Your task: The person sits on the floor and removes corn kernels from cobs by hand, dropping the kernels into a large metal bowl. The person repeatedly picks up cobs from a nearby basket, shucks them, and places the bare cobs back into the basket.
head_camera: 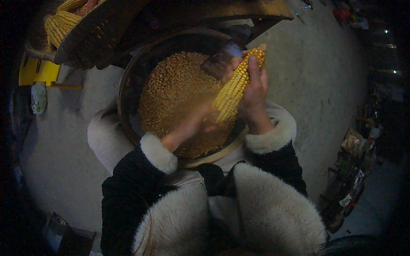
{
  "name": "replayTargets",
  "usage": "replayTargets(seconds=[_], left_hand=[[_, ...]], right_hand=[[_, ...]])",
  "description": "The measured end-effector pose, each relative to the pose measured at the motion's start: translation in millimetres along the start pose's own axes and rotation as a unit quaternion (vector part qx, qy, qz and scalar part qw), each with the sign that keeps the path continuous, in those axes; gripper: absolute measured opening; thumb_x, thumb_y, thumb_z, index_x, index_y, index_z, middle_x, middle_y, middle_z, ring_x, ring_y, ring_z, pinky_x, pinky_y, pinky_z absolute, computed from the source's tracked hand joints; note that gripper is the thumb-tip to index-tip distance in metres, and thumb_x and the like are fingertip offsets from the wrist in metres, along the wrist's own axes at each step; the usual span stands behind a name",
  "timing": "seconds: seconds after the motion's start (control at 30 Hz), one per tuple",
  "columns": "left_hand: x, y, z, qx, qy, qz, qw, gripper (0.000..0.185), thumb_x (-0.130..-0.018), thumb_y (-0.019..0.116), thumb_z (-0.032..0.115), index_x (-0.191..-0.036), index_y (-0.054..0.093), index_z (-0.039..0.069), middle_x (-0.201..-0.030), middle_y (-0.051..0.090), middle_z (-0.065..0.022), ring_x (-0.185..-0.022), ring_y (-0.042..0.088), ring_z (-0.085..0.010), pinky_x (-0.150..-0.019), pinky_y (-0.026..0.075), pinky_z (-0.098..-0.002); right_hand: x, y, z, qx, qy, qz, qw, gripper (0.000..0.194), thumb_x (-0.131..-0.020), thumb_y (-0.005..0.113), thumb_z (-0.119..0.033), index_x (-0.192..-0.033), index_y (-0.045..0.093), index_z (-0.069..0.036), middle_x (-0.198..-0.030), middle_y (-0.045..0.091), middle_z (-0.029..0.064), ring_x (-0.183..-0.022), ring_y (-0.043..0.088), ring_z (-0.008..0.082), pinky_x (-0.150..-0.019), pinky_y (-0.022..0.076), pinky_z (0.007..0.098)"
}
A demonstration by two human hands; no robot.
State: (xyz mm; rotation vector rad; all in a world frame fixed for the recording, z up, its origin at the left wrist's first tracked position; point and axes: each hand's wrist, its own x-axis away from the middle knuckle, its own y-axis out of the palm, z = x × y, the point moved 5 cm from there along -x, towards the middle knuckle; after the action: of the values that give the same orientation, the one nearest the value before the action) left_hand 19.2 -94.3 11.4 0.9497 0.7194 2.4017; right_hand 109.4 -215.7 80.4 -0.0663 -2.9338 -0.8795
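Observation:
An ear of yellow corn [235,86] slants over a round, dark-walled basket or tub [123,96] between the person's knees. My right hand [256,86] grips its upper part, thumb along the kernels. Blurred, my left hand [195,120] is at the ear's lower end; whether its fingers are closed on it cannot be made out. Loose corn kernels [176,80] fill much of the round container beneath both hands. A dark, glossy thing [217,64] of unclear kind lies behind the ear, over the container's upper right part.
At the upper left, a woven basket [86,38] holds several ears of corn [61,25]. Beyond the container is a wooden edge [269,9]. A yellow plastic stool or chair [40,70] stands at the left, near a pale bag [39,97]. Mixed clutter [352,144] lines the right side.

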Motion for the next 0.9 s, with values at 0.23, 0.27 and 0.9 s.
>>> replayTargets(seconds=[0.23, 0.27, 0.9], left_hand=[[-2.6, 0.3, -2.2, -0.016, 0.031, 0.001, 0.999, 0.052, -0.084, 0.048, 0.027, -0.131, 0.045, 0.004, -0.107, 0.061, -0.0069, -0.084, 0.055, -0.0108, -0.060, 0.041, -0.0214], [-1.2, 0.7, -2.0, -0.014, 0.031, 0.025, 0.999, 0.052, -0.084, 0.048, 0.027, -0.131, 0.045, 0.004, -0.107, 0.061, -0.0075, -0.084, 0.055, -0.0106, -0.060, 0.041, -0.0213], [4.6, 6.8, 10.4, 0.008, 0.011, -0.007, 1.000, 0.052, -0.088, 0.050, 0.033, -0.134, 0.045, 0.010, -0.106, 0.054, 0.0013, -0.088, 0.048, -0.0087, -0.070, 0.042, -0.0250]], right_hand=[[1.5, 4.3, -1.0, 0.037, 0.002, -0.016, 0.999, 0.027, -0.100, 0.048, -0.031, -0.111, 0.045, -0.008, -0.082, 0.054, 0.0078, -0.063, 0.054, 0.0163, -0.056, 0.0486, 0.0315], [1.7, 4.4, -0.5, 0.032, 0.003, -0.022, 0.999, 0.027, -0.100, 0.048, -0.032, -0.111, 0.045, -0.008, -0.083, 0.054, 0.0079, -0.064, 0.054, 0.0162, -0.056, 0.0486, 0.0314], [1.7, 0.9, -0.8, 0.007, -0.004, -0.025, 1.000, 0.027, -0.100, 0.046, -0.032, -0.112, 0.046, -0.007, -0.084, 0.053, 0.0076, -0.067, 0.055, 0.0163, -0.059, 0.0486, 0.0313]])
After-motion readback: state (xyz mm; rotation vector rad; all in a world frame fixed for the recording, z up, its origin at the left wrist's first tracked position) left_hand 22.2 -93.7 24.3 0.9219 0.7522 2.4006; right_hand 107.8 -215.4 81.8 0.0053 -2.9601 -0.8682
